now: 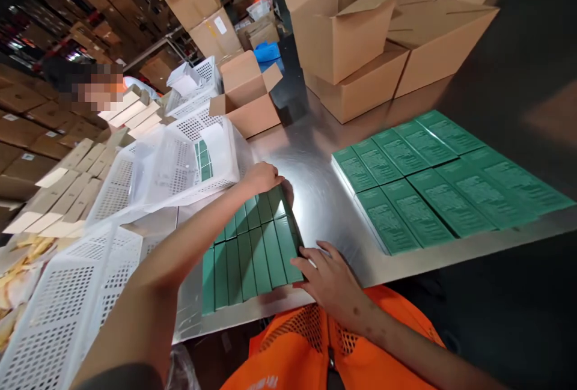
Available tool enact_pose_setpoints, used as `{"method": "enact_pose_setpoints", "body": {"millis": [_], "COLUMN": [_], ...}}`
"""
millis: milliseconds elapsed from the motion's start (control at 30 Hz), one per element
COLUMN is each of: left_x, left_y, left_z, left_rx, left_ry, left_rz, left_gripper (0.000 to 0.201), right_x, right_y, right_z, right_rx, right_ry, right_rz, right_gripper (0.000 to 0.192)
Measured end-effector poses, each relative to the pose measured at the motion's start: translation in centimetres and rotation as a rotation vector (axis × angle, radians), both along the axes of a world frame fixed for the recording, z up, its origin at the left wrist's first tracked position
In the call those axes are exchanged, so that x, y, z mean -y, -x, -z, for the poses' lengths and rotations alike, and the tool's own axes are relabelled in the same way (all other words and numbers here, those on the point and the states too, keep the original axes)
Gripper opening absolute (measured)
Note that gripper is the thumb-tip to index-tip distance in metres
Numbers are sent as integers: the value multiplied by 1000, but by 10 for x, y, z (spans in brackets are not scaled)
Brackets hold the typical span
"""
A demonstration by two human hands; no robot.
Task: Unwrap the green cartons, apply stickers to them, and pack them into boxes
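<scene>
Across the middle of the frame runs the brushed steel table (315,198), smooth and shiny, its near edge cutting diagonally from lower left to right. Upper right, plain brown cardboard cartons (360,35) stacked high, flaps open, sit on the far part of it. Left side, white perforated plastic baskets (67,300), lattice walls, one lined with a clear plastic bag (166,167) and holding a few green boxes deep inside. Right of centre, a flat sheet of green printed boxes (446,173) laid label-up in two rows, edges touching, reaching right to the table's near edge. Bare steel lies open between that sheet and the centre.

Lower centre now: the row of slim green boxes (252,252), matte card, standing on their narrow sides, packed tight, close to the table's near edge. Left hand (264,176) is cupped over the far end of the row, fingers curled against it. Right hand (331,282) presses the near right end, fingers spread flat. Bottom centre, an orange mesh vest (315,348).
</scene>
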State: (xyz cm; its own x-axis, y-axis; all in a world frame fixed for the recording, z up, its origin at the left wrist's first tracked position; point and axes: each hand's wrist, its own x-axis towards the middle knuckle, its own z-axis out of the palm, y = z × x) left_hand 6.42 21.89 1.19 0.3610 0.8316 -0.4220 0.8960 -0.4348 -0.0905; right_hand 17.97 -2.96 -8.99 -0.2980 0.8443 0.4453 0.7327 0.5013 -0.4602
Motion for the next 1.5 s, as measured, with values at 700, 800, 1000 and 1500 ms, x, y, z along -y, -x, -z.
{"method": "enact_pose_setpoints", "body": {"millis": [700, 800, 1000, 1500], "left_x": [-10, -11, 1, -2], "left_y": [-98, -64, -32, -171], "left_z": [11, -2, 1, 32], "left_rx": [446, 264, 59, 531], "left_ry": [-41, -51, -25, 52], "left_rz": [120, 80, 33, 148], "left_gripper": [39, 32, 37, 45], "right_x": [9, 7, 1, 16], "right_y": [-101, -60, -23, -187], "right_z": [-15, -3, -2, -36], "right_rx": [306, 101, 58, 612], "right_ry": [-37, -45, -22, 14], "right_rz": [159, 72, 57, 308], "right_gripper": [23, 16, 20, 49]}}
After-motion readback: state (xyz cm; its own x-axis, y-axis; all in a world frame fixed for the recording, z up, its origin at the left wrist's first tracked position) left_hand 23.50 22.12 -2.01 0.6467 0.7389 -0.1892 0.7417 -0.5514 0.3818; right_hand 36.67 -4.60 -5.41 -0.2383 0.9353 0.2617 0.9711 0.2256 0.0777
